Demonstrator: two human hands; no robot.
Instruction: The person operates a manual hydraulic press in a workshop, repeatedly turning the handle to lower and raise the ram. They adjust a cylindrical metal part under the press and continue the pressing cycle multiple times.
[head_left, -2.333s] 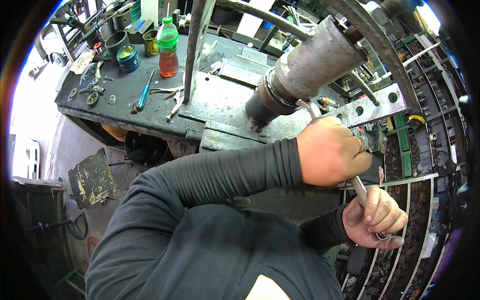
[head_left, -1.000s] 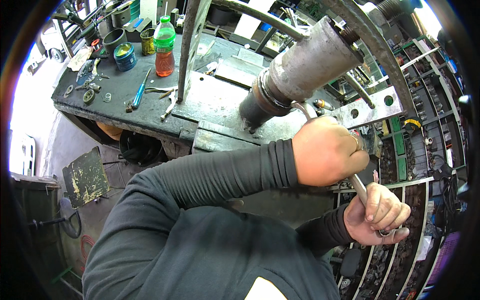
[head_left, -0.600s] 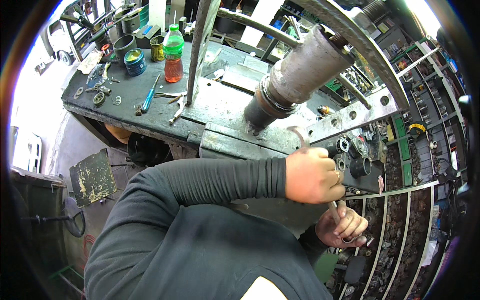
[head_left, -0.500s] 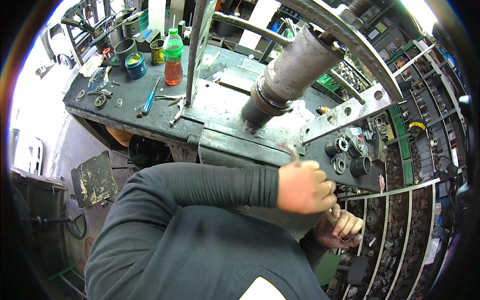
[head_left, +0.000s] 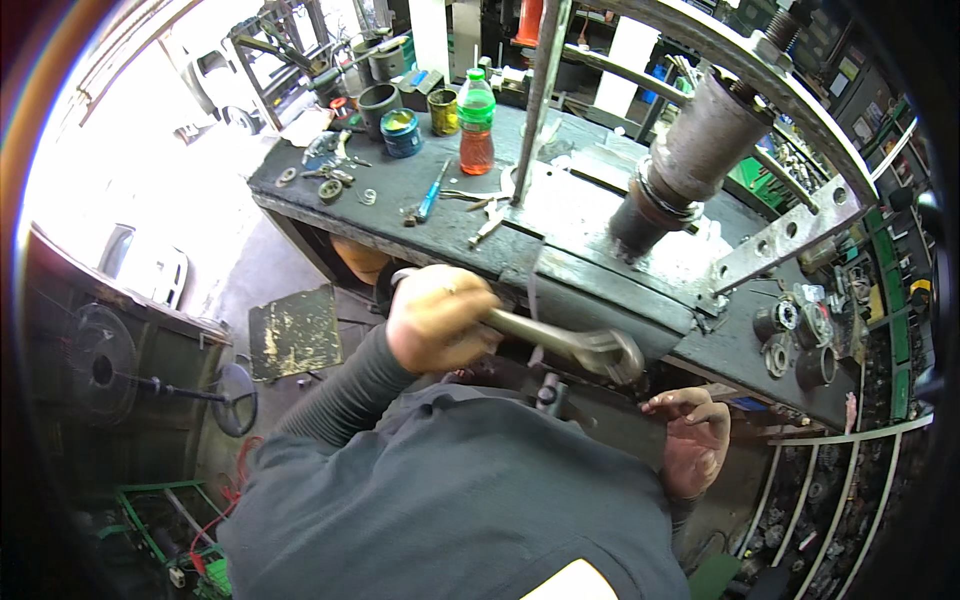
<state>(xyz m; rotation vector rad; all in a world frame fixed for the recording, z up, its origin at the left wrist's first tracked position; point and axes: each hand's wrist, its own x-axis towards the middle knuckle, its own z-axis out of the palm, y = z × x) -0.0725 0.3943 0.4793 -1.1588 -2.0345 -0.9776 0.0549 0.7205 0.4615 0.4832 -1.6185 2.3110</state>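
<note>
My left hand point(head_left: 440, 320) is closed round the handle of a large metal wrench point(head_left: 565, 340). The wrench's jaw end points right, just in front of the workbench's near edge. To the right of that end, my right hand point(head_left: 697, 435) is raised with its palm showing and its fingers apart and slightly bent, holding nothing. Past the wrench, a thick steel cylinder point(head_left: 690, 150) stands tilted inside a metal frame point(head_left: 790, 240) on the workbench point(head_left: 400, 235). Below the wrench, a short dark bar end point(head_left: 549, 390) shows, partly hidden by my shirt.
A bottle of red liquid point(head_left: 477, 140), a blue tin point(head_left: 402, 135), a blue-handled screwdriver point(head_left: 434, 195) and pliers point(head_left: 480, 196) lie or stand on the bench's left. Round metal parts point(head_left: 785, 335) sit at its right. Shelves line the right; a fan point(head_left: 100, 365) stands left.
My left hand has swung left, away from my right hand, carrying the wrench. The right hand's fingers have opened. The whole view has shifted, so the bench appears farther right.
</note>
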